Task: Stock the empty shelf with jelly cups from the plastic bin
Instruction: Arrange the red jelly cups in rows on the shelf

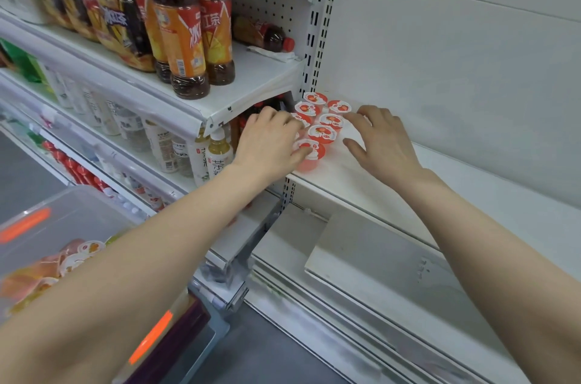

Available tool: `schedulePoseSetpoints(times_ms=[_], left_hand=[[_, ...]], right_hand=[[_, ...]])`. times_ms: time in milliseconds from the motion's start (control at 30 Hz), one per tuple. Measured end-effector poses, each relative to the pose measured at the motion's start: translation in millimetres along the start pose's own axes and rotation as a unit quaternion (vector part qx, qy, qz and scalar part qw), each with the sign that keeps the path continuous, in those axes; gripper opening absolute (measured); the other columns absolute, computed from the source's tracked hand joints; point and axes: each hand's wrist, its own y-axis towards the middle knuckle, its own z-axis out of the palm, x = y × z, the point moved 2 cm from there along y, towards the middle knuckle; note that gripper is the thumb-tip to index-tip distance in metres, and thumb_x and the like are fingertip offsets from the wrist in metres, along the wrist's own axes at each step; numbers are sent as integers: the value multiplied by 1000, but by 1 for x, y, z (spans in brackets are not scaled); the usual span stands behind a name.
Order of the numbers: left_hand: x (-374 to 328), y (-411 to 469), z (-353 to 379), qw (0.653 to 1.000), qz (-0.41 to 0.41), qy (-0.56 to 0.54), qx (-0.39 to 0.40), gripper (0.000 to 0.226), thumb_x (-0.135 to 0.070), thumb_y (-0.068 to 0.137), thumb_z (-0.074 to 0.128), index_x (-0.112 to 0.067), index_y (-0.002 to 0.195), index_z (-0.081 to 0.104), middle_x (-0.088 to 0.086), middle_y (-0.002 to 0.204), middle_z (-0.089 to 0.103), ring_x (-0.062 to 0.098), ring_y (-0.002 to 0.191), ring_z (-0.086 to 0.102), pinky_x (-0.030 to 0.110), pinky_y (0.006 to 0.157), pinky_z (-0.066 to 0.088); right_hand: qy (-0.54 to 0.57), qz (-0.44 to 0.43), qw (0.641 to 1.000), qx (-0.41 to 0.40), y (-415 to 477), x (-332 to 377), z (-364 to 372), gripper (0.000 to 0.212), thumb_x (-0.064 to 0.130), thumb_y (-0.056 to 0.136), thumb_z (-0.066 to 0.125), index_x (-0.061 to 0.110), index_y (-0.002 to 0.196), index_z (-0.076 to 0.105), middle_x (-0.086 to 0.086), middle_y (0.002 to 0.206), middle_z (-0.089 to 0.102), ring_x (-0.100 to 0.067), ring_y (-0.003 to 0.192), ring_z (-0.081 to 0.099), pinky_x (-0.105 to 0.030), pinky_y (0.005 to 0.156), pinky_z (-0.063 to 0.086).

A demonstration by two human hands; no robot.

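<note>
Left hand and right hand at jelly cups on shelf

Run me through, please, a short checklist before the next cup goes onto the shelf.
1. Cups already placed stand lid-up: ok.
2. They sit together in rows at the left end of the shelf: ok.
3. Bare shelf to the right for more: ok.
4. Hands free to fetch: not ok; the left hand and the right hand both rest on the group.
5. Cup under the right hand's fingers sits straight: cannot tell, it is mostly hidden.
6. Bin has stock left: ok, more cups show inside.
</note>
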Motion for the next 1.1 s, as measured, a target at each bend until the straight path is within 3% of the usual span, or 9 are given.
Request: schedulePoseSetpoints(times_ms=[200,400,633,733,867,1100], left_hand=[[33,-34,-19,1000,12,-13,-10,47,-51,91,51,-22,128,58,0,126,58,23,119,47,41,98,39],[83,-90,-36,999,14,-11,-30,42,-46,90,53,-19,121,61,2,119,62,26,112,50,41,91,42],[156,-176,-34,1000,-8,-10,0,42,-38,90,57,-12,122,62,8,116,65,32,106,55,44,91,47],[185,-217,-30,999,-38,-20,14,40,-33,90,61,-11,124,61,9,118,64,32,109,54,44,94,45],[226,-270,-21,995,-76,-19,54,40,-29,90,63,-9,125,61,11,118,64,33,110,54,43,97,42],[294,-359,5,971,-208,-29,116,32,-25,91,63,-11,119,64,12,117,64,38,107,56,44,90,45]], right_hand=[[4,-4,1000,-10,-10,40,-16,44,34,91,55,12,130,57,-14,124,58,-38,110,53,-47,87,43],[10,-11,1000,-24,-28,106,-26,43,31,92,59,13,131,55,-12,125,56,-35,114,51,-46,90,42],[42,-52,998,7,-56,213,-4,46,32,92,50,7,130,53,-13,123,56,-33,111,50,-45,92,43],[69,-65,995,26,-67,260,17,47,35,92,47,6,129,55,-14,122,57,-34,109,53,-44,89,47],[99,-87,991,35,-78,317,46,43,28,89,61,6,126,58,-13,118,59,-34,105,56,-43,86,49],[157,-130,970,132,-96,388,94,46,34,91,53,7,128,58,-12,119,60,-33,104,59,-43,88,50]])
